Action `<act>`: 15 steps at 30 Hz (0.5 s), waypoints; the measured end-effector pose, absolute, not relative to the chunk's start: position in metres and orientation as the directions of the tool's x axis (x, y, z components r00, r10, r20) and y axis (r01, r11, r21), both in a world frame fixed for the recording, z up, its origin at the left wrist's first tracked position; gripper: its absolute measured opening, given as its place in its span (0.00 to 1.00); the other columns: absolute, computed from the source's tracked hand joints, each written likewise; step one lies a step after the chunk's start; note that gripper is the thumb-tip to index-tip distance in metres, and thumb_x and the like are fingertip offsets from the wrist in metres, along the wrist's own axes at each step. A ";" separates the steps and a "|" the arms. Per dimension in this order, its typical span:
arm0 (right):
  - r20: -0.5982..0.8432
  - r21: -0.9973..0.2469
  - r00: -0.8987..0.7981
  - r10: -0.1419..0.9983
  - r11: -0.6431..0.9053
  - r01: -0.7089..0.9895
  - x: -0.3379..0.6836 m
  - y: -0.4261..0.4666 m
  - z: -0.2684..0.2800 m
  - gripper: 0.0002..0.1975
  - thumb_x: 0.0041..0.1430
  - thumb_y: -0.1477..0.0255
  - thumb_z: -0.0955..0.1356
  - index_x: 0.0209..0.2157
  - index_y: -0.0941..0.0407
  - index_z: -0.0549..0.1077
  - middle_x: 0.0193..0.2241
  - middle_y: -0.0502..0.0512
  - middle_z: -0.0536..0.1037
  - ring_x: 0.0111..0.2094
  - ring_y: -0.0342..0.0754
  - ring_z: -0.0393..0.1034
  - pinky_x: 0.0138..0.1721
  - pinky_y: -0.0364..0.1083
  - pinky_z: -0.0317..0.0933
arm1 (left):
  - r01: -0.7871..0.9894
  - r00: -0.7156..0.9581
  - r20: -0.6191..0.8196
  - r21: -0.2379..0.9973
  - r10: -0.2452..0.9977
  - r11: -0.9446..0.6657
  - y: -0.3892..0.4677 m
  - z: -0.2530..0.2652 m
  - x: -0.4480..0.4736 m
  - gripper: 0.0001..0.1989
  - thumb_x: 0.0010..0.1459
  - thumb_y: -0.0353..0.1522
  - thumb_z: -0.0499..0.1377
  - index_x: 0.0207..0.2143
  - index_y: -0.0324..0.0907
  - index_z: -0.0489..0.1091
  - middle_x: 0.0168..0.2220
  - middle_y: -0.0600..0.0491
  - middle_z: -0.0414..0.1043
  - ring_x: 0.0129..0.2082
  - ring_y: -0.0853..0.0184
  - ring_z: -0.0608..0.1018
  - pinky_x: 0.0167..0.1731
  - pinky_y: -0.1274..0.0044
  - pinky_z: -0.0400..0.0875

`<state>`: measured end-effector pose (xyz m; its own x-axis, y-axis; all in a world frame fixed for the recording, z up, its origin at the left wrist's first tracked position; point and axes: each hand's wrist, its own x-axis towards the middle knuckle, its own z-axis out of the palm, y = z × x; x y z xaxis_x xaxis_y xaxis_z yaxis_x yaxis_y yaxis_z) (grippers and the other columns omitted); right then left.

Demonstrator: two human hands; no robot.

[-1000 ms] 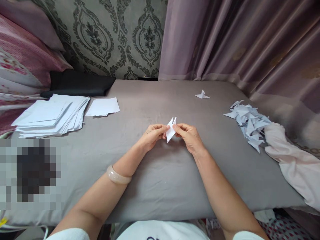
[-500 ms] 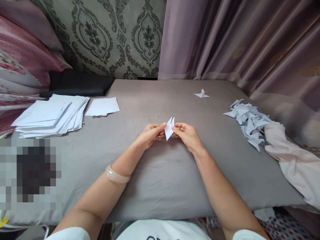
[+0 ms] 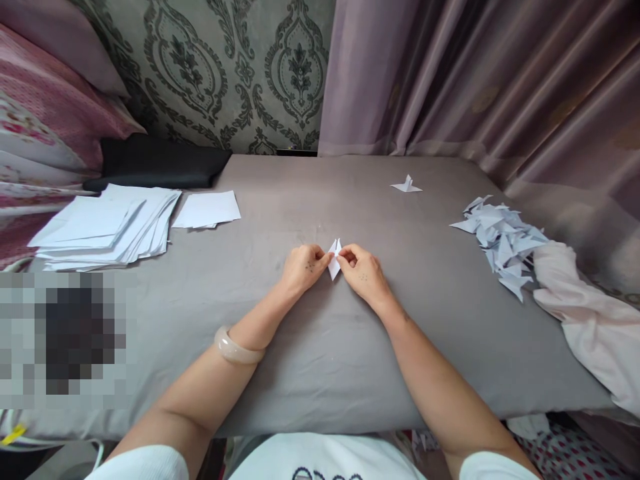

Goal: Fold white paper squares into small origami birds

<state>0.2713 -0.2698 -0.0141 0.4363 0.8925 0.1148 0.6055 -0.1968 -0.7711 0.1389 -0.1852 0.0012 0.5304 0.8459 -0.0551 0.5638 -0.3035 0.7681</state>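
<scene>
A small piece of folded white paper [image 3: 334,268], kite-shaped with two narrow points at its top, is pinched between both hands over the middle of the table. My left hand [image 3: 303,268] is closed on its left edge, thumb on the near face. From the other side my right hand [image 3: 364,273] grips the right edge between thumb and fingers. The fingers behind the paper are partly hidden. A pale bangle [image 3: 239,347] circles my left forearm.
Stacks of white sheets [image 3: 100,223] and a smaller pile of paper [image 3: 209,210] lie left on the grey-covered table [image 3: 320,373]. One folded paper bird [image 3: 407,185] sits at the back. A heap of folded birds [image 3: 503,237] borders a pale cloth [image 3: 580,300] at right.
Both hands have turned knuckles-up and drawn closer together around the folded paper. The paper shows narrower between them and has shifted slightly left.
</scene>
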 end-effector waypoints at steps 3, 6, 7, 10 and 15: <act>0.163 -0.688 0.414 0.896 -0.198 0.699 0.270 -0.271 -0.015 0.06 0.56 0.70 0.66 0.34 0.54 0.74 0.33 0.53 0.74 0.29 0.44 0.67 0.37 0.45 0.61 | 0.620 0.546 -0.045 0.693 0.837 -0.368 -0.185 -0.002 0.141 0.12 0.54 0.39 0.60 0.23 0.41 0.72 0.21 0.51 0.69 0.23 0.66 0.69 0.27 0.76 0.57; 0.152 -0.656 0.394 0.906 -0.206 0.726 0.271 -0.273 -0.016 0.06 0.56 0.70 0.66 0.33 0.55 0.75 0.38 0.55 0.70 0.29 0.43 0.66 0.38 0.46 0.62 | 0.651 0.571 -0.024 0.622 0.820 -0.435 -0.184 -0.006 0.140 0.11 0.56 0.39 0.59 0.27 0.41 0.72 0.26 0.49 0.71 0.27 0.63 0.71 0.29 0.76 0.58; 0.144 -0.654 0.379 0.914 -0.200 0.730 0.272 -0.274 -0.015 0.06 0.57 0.71 0.66 0.34 0.55 0.75 0.39 0.55 0.70 0.29 0.43 0.66 0.38 0.46 0.62 | 0.636 0.591 0.004 0.613 0.806 -0.469 -0.184 -0.008 0.139 0.10 0.56 0.39 0.58 0.30 0.42 0.72 0.28 0.49 0.71 0.28 0.63 0.71 0.29 0.76 0.59; 0.124 -0.644 0.299 0.946 -0.153 0.750 0.274 -0.278 -0.011 0.08 0.59 0.73 0.64 0.36 0.55 0.75 0.39 0.55 0.71 0.32 0.44 0.68 0.40 0.45 0.62 | 0.497 0.704 0.107 0.632 0.702 -0.594 -0.181 -0.012 0.134 0.08 0.59 0.34 0.55 0.39 0.43 0.71 0.34 0.50 0.71 0.30 0.66 0.72 0.30 0.77 0.61; 0.079 -0.627 0.200 0.977 -0.107 0.772 0.277 -0.286 0.001 0.14 0.57 0.79 0.62 0.42 0.55 0.74 0.41 0.56 0.72 0.35 0.44 0.69 0.42 0.44 0.62 | 0.360 0.809 0.119 0.673 0.575 -0.646 -0.179 -0.010 0.124 0.13 0.53 0.26 0.53 0.38 0.43 0.73 0.37 0.50 0.69 0.29 0.69 0.71 0.33 0.77 0.64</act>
